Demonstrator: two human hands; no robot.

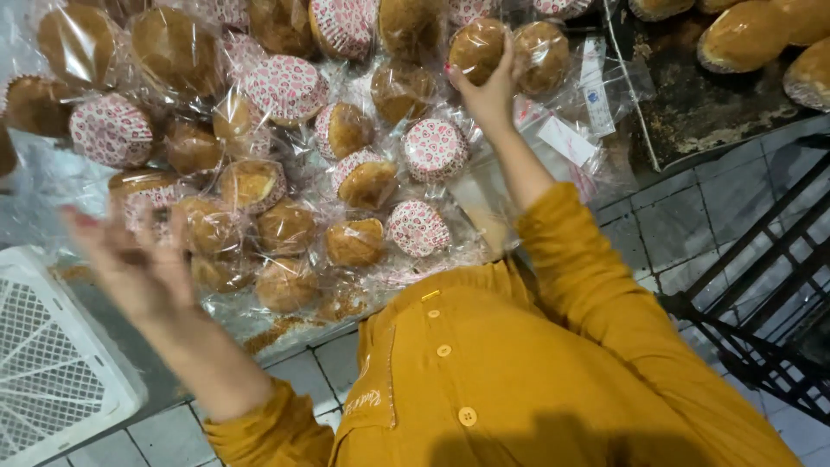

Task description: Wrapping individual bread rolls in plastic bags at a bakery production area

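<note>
A white slatted crate (52,363) is seen below and to the outer side of the left hand (130,259). That hand is blurred, held released with fingers spread, grasping nothing; just beyond its fingertips the wrapped cakes (285,227) are heaped loosely on the surface (130,350), some flipped so their patterned paper cups face up. Further right, one wrapped cake (478,47) is gripped by the right hand (493,91), raised at the far side of the heap, probably so it can be picked clear. It is round, with no clear long axis; its brown dome is turned toward the camera. Unwrapped cakes (743,35) lie on a dark tray (692,112) beyond that hand.
</note>
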